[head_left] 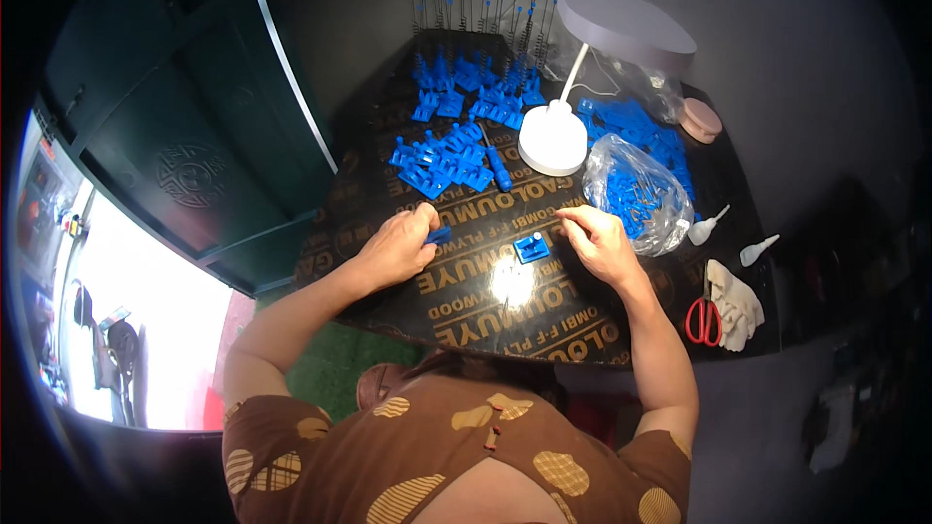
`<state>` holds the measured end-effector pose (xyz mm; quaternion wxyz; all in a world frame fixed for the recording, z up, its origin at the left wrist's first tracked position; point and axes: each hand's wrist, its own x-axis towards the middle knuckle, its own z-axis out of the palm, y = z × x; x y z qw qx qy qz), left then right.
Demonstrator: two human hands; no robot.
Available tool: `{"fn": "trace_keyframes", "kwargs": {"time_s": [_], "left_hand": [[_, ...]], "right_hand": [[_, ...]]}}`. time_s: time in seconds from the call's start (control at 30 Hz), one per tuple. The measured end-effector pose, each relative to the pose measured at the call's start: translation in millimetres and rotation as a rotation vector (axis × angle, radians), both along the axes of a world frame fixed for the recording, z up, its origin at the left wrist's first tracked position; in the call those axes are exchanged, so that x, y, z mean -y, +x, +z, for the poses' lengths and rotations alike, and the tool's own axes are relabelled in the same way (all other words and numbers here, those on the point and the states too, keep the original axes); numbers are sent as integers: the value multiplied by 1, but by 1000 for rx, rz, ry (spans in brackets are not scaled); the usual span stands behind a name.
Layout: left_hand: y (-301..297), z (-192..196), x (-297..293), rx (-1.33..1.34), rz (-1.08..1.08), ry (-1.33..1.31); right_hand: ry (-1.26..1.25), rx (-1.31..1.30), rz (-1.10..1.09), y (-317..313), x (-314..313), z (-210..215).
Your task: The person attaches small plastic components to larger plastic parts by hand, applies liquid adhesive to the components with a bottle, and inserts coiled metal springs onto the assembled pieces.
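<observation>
View: head camera, over dark printed tabletop point(573, 293).
Left hand point(396, 248): fingers curled, gripping a small blue part point(440, 235) just above or on the table; contact unclear.
Right hand point(600, 243): thumb and fingers drawn together; cannot tell whether anything is held.
Blue block point(531, 250): on the table between the hands, nearer the right; pale knob at its far side.
Far left: heap of blue pieces point(437, 163), blue-handled screwdriver point(500, 172) beside it.
Far right: white lamp point(552, 141), clear bag point(670, 223) of blue pieces.
Right: red-handled scissors point(702, 323) against pale glove point(740, 306).
</observation>
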<state>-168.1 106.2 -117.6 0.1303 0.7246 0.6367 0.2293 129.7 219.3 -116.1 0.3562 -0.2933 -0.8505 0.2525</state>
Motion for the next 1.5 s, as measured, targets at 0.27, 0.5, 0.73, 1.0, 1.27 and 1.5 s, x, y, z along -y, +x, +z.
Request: {"fn": "trace_keyframes", "kwargs": {"time_s": [0.27,0.5,0.73,1.0,1.27,1.5], "left_hand": [[34,35,8,376,-60,5],[75,62,6,447,-285,58],[70,68,-5,390,-305,257],[2,40,0,295,116,254],[-29,24,-15,152,268,147],[-28,13,-55,110,230,185]], "right_hand": [[36,-114,51,2,20,29],[167,-1,225,-22,59,63],[87,-118,-11,9,26,67],[152,-53,-727,84,-115,54],[84,21,-825,87,-155,48],[78,-85,-398,39,-69,65]]}}
